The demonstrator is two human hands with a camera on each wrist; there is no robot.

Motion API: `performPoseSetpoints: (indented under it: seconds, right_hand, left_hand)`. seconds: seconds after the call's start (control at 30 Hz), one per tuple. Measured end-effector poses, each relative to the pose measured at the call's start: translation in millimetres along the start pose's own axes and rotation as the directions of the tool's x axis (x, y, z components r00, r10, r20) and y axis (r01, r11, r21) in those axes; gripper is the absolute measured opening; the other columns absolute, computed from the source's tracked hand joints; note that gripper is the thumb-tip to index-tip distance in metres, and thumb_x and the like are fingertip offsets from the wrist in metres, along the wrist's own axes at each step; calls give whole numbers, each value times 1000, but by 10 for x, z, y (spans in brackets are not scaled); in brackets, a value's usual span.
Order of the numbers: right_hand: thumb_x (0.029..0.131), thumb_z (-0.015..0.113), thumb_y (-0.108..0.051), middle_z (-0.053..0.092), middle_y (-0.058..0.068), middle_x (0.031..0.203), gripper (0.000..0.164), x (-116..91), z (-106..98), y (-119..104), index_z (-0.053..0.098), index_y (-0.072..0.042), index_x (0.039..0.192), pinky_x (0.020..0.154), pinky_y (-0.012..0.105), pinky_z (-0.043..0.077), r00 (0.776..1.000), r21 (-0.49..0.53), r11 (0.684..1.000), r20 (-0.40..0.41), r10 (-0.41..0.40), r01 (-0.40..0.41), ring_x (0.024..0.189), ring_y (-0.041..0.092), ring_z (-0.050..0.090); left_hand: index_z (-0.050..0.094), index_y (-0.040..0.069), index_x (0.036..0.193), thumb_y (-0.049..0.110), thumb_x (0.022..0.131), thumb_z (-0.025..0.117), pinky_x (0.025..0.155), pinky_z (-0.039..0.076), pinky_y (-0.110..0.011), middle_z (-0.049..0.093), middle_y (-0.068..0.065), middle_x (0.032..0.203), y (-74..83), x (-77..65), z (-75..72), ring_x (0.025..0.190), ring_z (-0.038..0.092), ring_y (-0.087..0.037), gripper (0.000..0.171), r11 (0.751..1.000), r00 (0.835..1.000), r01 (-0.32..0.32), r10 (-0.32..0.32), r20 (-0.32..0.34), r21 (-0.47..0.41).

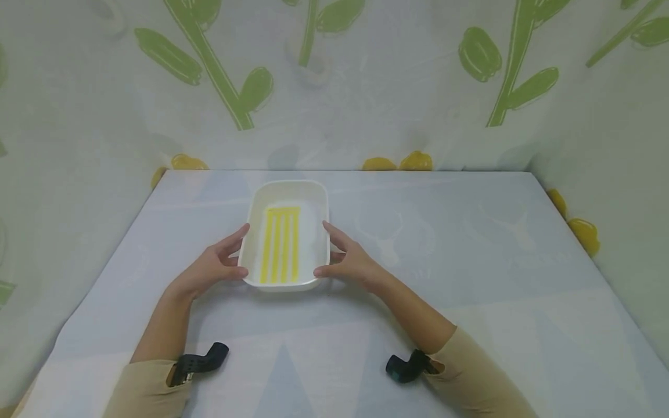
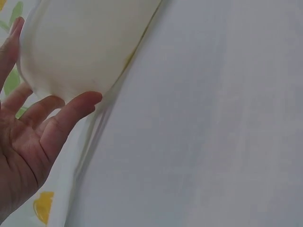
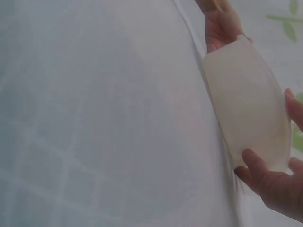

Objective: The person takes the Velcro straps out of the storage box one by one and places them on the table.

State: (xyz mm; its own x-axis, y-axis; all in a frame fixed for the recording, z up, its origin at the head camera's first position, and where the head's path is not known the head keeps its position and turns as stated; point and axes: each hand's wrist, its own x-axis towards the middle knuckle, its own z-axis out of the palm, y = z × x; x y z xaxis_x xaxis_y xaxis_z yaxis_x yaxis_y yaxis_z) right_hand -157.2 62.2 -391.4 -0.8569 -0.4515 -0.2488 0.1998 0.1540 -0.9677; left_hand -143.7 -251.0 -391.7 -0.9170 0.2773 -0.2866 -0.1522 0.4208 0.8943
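A white rectangular tray (image 1: 313, 232) with rounded corners is held near the back of the table, left of centre. Yellow parallel stripes (image 1: 284, 247), joined by a bar at the far end, mark its inside. My left hand (image 1: 209, 270) grips the tray's left side, with the thumb at the near corner. On the opposite side my right hand (image 1: 355, 264) holds it, thumb at the near right corner. Both wrist views show the pale outer wall (image 2: 80, 52) between spread, bent fingers. Whether the tray touches the table cannot be told.
A pale cloth with faint patterns covers the table (image 1: 470, 249). Behind it and at both sides stand white fabric walls (image 1: 387, 87) with green leaf prints and yellow shapes. Black wrist devices (image 1: 202, 361) sit at the cuffs of the beige sleeves (image 1: 151, 386).
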Motion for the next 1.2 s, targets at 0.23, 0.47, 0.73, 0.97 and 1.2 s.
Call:
performPoseSetpoints:
  seconds: [0.23, 0.47, 0.73, 0.97, 1.2]
  right_hand:
    - [72, 81, -6, 23, 1, 156, 100, -87, -95, 19, 24, -33, 150, 103, 41, 41, 1000, -5, 1000, -1, 13, -13, 136, 29, 37]
    - [71, 83, -9, 24, 5, 156, 103, -179, -235, 69, 22, -33, 150, 103, 42, 41, 1000, 3, 1000, 5, 0, 0, 135, 30, 39]
    - [72, 82, -10, 26, 7, 155, 101, -272, -363, 96, 22, -34, 150, 101, 43, 42, 999, -20, 1000, -34, 20, -20, 135, 32, 39]
    - [74, 79, -6, 26, 10, 155, 99, -349, -497, 80, 21, -29, 151, 101, 42, 43, 1000, 1, 1000, -21, 11, -11, 134, 35, 39]
    - [72, 81, -8, 24, 11, 155, 102, -417, -597, 77, 19, -25, 152, 96, 36, 47, 1000, 26, 1000, -3, -3, 3, 132, 36, 41]
  left_hand:
    - [17, 28, 152, 18, 74, 80, 90, 50, -28, 16, -15, 157, 10, 52, 101, 127, 47, -35, 101, 998, 1000, -16, 17, 22, -57]
    - [17, 25, 152, 16, 75, 80, 91, 50, -30, 15, -14, 157, 57, 109, 231, 126, 48, -35, 100, 994, 997, -43, 49, 61, -98]
    - [18, 26, 152, 15, 76, 79, 94, 47, -33, 18, -12, 157, 130, 168, 366, 126, 49, -32, 98, 992, 994, -69, 77, 73, -109]
    - [18, 25, 152, 14, 75, 80, 92, 49, -32, 17, -12, 157, 199, 193, 484, 128, 47, -32, 99, 987, 993, -64, 77, 87, -149]
    - [19, 25, 152, 12, 76, 79, 90, 51, -32, 19, -14, 156, 240, 235, 586, 127, 48, -34, 97, 982, 991, -76, 93, 95, -174]
